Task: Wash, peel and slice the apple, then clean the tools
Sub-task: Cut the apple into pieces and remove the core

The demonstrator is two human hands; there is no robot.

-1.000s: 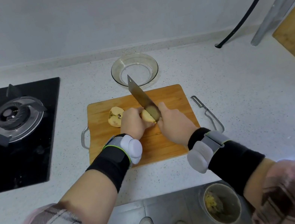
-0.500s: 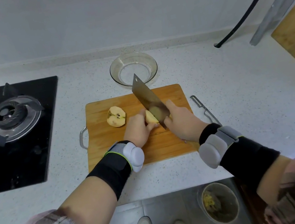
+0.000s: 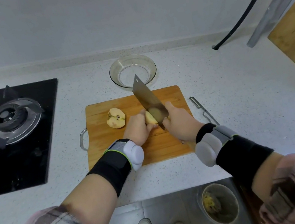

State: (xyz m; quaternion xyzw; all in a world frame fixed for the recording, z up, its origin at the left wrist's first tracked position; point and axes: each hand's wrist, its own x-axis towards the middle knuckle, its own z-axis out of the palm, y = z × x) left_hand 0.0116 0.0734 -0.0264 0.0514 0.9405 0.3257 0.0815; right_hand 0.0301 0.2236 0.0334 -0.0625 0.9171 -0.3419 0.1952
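A gas stove (image 3: 10, 124) sits at the counter's left, a waste bin (image 3: 220, 203) on the floor below.

Both your forearms reach forward and converge, each wrapped in a black band with a grey-white sensor at the wrist, pink plaid sleeves pushed up. Your left hand (image 3: 138, 129) lies knuckles up, fingers curled down at the front. Your right hand (image 3: 179, 124) is fisted, thumb side up, forefinger stretched forward.

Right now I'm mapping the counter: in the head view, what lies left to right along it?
Gas burner → apple half → left hand → cleaver → right hand → peeler
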